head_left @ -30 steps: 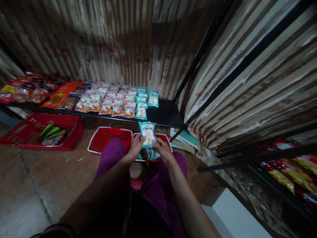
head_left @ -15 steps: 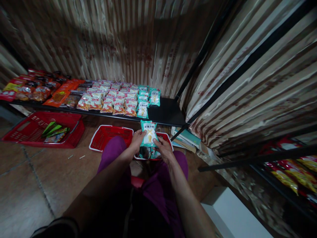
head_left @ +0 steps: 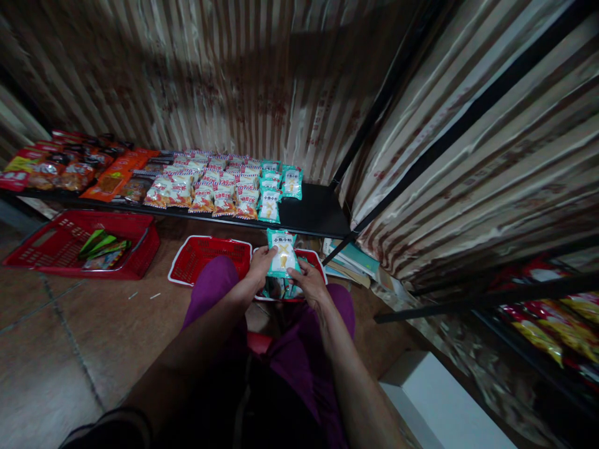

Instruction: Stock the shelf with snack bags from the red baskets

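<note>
One packet (head_left: 282, 255) sits gripped between my left hand (head_left: 260, 265) and my right hand (head_left: 309, 279). It is teal at the edges and white across the middle, with dark characters near the top, upright to me, and yellow shapes below them. My left thumb presses its left side; my right thumb lies on its lower right corner. Both forearms reach forward over my purple trousers (head_left: 213, 287), converging on the packet. Beneath it is a white-rimmed red basket (head_left: 316, 257) holding more teal packets (head_left: 277, 289). Another red basket (head_left: 206, 254) stands just left. Beyond, on the black shelf (head_left: 314, 209), a teal row (head_left: 270, 204) lies beside whitish packs (head_left: 224, 198), with orange packaging (head_left: 120, 179) further left. Striped cloth (head_left: 224, 81) hangs behind.
</note>
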Available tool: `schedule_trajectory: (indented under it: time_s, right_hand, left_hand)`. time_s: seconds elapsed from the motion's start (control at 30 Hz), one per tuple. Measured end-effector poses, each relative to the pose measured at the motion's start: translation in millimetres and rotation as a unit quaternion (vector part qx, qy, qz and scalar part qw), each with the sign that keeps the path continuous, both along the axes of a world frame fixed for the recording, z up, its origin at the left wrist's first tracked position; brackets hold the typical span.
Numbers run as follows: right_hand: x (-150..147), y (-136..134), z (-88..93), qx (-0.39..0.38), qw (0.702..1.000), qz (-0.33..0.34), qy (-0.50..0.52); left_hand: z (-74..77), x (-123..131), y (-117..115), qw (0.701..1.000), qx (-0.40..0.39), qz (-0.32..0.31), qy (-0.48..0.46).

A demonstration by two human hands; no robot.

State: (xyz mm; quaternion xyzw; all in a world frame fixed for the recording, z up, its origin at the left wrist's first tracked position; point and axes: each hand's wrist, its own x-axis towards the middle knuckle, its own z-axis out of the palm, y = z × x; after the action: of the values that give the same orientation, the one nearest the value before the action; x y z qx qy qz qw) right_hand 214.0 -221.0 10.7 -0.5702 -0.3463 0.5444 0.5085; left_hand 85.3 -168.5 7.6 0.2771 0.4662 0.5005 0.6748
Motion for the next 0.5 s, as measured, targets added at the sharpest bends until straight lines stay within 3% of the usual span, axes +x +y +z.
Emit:
schedule_trajectory:
  time_s: [0.27, 0.4, 0.5]
  right_hand:
    - [2, -2, -5.7, 0.009, 0.998, -0.046, -0.04]
    - [1, -3, -10.2, 0.046, 0.991, -0.078, -0.102]
    - [-2, -4, -9.4, 0.073, 0.975, -0.09, -0.191]
  left_hand:
    - [-0.6, 2, 5, 0.999, 0.017, 0.027, 0.029]
    - [-1.8, 4, 9, 0.989, 0.077, 0.073, 0.099]
    - [-3.7, 7, 9, 0.984, 0.128, 0.047, 0.119]
